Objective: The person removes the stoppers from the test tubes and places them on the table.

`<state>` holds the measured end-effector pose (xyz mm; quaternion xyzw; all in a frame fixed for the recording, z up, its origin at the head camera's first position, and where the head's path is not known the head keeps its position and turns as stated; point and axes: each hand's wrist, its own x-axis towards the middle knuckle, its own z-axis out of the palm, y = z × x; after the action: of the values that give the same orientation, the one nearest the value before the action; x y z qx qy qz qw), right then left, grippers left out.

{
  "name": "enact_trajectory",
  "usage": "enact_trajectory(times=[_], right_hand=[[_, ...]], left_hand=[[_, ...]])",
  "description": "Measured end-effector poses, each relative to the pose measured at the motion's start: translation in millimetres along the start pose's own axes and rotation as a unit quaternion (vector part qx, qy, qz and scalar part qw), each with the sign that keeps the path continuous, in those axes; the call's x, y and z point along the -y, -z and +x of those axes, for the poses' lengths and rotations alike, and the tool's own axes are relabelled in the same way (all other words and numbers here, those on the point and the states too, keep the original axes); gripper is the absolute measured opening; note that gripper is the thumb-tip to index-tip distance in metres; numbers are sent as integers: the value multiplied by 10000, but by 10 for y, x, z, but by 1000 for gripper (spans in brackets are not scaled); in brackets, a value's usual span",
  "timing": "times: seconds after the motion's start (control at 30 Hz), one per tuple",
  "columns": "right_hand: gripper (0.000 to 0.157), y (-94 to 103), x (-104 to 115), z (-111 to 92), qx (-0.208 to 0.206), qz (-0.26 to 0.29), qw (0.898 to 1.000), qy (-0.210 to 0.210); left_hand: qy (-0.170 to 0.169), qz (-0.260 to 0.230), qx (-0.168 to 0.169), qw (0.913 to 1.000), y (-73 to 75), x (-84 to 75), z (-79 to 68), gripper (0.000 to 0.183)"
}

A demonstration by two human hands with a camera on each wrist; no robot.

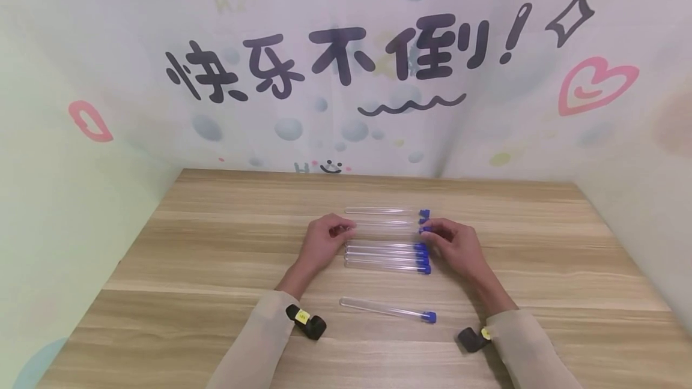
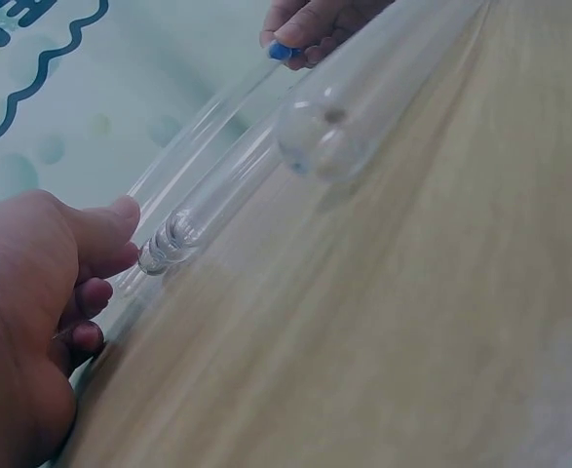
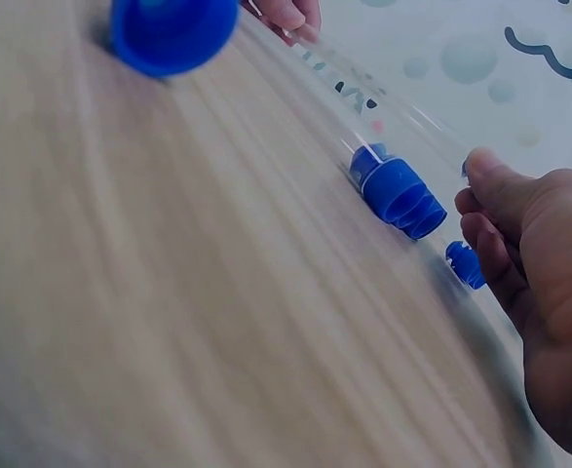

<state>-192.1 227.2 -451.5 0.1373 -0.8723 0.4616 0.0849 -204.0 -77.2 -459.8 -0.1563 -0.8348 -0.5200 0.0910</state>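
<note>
Between my two hands a clear test tube (image 2: pixel 208 127) with a blue cap is held up, lying crosswise. My left hand (image 1: pixel 321 244) pinches its plain end between thumb and fingers. At the capped end, my right hand (image 1: pixel 458 248) grips the blue cap (image 1: pixel 425 230), partly covering it. Just in front of the hands, several capped test tubes (image 1: pixel 381 255) lie side by side on the table, caps to the right. In the right wrist view their blue caps (image 3: pixel 398 193) line up below the raised tube. Behind the held tube, another tube (image 1: pixel 378 211) lies parallel, cap also right.
A single capped tube (image 1: pixel 378 308) lies slightly slanted nearer to me, between the forearms. All of this is on a wood-grain table (image 1: pixel 216 227). A white printed sheet (image 1: pixel 303 131) with large characters rises along the table's back edge.
</note>
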Motion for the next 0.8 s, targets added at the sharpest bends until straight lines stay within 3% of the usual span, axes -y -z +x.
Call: enact_trajectory(times=[0.37, 0.6, 0.8], right_hand=[[15, -4, -20, 2, -31, -66, 10000, -53], [17, 11, -24, -3, -238, -357, 9986, -306], [19, 12, -37, 1, -468, -548, 9972, -200]], left_hand=[[311, -78, -126, 9994, -4, -4, 3, 11], [635, 77, -262, 9976, 5, -6, -4, 11], [692, 143, -330, 9970, 12, -10, -1, 13]])
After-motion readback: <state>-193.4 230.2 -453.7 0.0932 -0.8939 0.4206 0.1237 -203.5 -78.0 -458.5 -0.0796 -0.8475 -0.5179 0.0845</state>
